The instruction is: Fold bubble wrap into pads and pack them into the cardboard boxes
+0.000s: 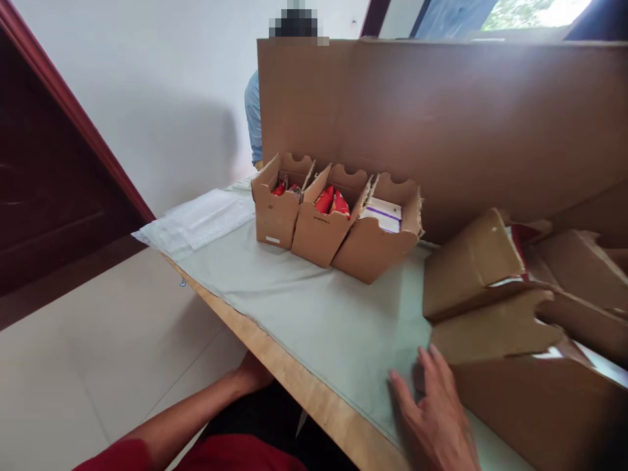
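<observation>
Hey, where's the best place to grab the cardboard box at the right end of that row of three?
Probably by the dipped front edge of that box, coming from your side and above with the right hand. That wall faces you, while the middle box crowds its left side. Hook in shallowly: white packs sit close behind the dip.

We get daylight from window (532, 14), hazy glare on cardboard (436, 85), soft shadow on wall (161, 72); right boxes (515, 399) blurred, lower right corner dark.
</observation>
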Tool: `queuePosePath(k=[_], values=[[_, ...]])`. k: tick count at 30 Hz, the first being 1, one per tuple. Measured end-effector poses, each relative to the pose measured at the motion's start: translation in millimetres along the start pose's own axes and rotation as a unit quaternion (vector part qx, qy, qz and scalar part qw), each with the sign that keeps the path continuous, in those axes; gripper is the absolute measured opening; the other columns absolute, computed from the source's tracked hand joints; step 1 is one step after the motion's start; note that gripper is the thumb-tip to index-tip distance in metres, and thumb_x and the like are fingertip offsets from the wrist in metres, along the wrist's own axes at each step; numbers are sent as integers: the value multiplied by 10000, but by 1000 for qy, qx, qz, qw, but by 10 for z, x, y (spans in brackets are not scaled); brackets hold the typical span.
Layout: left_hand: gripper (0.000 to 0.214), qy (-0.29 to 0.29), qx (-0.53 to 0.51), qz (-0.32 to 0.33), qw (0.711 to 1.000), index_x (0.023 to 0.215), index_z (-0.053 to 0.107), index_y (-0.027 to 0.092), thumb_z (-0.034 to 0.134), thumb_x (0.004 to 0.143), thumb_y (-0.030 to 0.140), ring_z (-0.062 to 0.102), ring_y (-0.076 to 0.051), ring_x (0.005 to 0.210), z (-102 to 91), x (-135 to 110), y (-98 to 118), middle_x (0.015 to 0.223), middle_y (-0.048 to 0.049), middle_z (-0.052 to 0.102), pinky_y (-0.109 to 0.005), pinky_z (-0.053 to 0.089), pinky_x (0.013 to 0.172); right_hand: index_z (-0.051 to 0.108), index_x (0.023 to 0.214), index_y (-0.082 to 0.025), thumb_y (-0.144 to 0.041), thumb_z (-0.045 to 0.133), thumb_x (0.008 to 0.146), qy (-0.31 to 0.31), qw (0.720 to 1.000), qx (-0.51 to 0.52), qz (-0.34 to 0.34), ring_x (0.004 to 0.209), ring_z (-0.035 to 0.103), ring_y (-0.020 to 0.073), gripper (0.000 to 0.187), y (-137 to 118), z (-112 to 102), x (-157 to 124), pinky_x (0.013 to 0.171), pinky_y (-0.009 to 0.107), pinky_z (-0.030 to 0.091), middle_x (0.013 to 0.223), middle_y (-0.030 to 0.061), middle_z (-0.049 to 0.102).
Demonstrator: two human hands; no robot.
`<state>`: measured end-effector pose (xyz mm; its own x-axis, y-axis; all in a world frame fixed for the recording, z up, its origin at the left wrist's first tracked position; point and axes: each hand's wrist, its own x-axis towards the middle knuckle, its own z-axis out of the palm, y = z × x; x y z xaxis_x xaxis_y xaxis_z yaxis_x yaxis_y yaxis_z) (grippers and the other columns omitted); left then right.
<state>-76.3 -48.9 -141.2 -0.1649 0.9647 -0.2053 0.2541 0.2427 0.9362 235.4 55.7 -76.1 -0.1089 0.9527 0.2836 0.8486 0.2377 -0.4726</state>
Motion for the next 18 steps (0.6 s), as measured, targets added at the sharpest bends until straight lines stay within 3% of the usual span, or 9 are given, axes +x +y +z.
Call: queuePosePath(k=[3,5,6,8,10,11,13,14,18], values=[[140,-107,78,-28,991,789,774,246,822,695,337,710,-346,1072,-349,-359,12,1015,-77,778,-474,552,987,523,1447,-120,-635,418,932,4,999,-44,17,1387,512,451,736,160,-47,-52,1031,632,520,1599,228,429],[118,-195,127,-35,972,804,789,259,734,793,363,755,-277,891,-755,-523,197,889,-46,786,-414,602,863,554,1417,-128,-646,390,933,3,998,-56,26,1373,518,471,728,241,-59,-72,1030,656,505,1590,221,448],[153,-199,131,-23,971,859,800,260,689,840,364,761,-250,845,-998,-530,343,864,-32,790,-372,612,810,578,1387,-134,-655,385,927,1,998,-57,27,1342,542,480,722,274,-51,-78,1011,666,509,1576,220,468],[233,-68,159,42,984,982,795,243,640,894,392,764,-216,839,-1522,-358,684,891,-10,798,-327,619,785,622,1319,-159,-666,391,909,6,998,-57,30,1199,639,472,692,323,-18,-89,963,682,519,1537,213,517],[305,209,244,100,942,935,773,190,626,893,454,761,-218,938,-2026,20,996,915,21,773,-343,614,861,652,1258,-198,-653,405,900,10,998,-63,30,1007,712,423,630,346,19,-98,927,688,519,1506,194,556],[363,263,255,102,925,1036,746,142,576,931,444,712,-255,1141,-2246,252,1111,1061,23,748,-400,569,984,662,1230,-214,-642,407,899,12,997,-66,27,947,723,403,599,348,32,-102,915,688,517,1494,186,569],[348,311,261,103,908,1060,712,90,567,949,387,547,-340,1380,-2588,722,1234,1202,8,691,-489,471,1102,675,1191,-236,-623,413,905,13,998,-65,19,966,723,396,548,336,39,-112,916,677,512,1481,171,585],[253,335,261,100,900,991,707,97,685,891,329,490,-382,1428,-2707,933,1245,1215,-21,690,-536,448,1123,680,1177,-243,-613,417,909,12,998,-61,15,1027,714,403,527,326,35,-117,926,670,510,1476,166,590],[188,375,231,71,895,804,658,146,832,779,212,590,-375,1336,-2939,1449,1110,1131,-79,734,-617,519,1060,703,1122,-231,-585,435,920,21,998,-53,5,1205,653,423,487,286,16,-140,949,658,509,1443,169,613]])
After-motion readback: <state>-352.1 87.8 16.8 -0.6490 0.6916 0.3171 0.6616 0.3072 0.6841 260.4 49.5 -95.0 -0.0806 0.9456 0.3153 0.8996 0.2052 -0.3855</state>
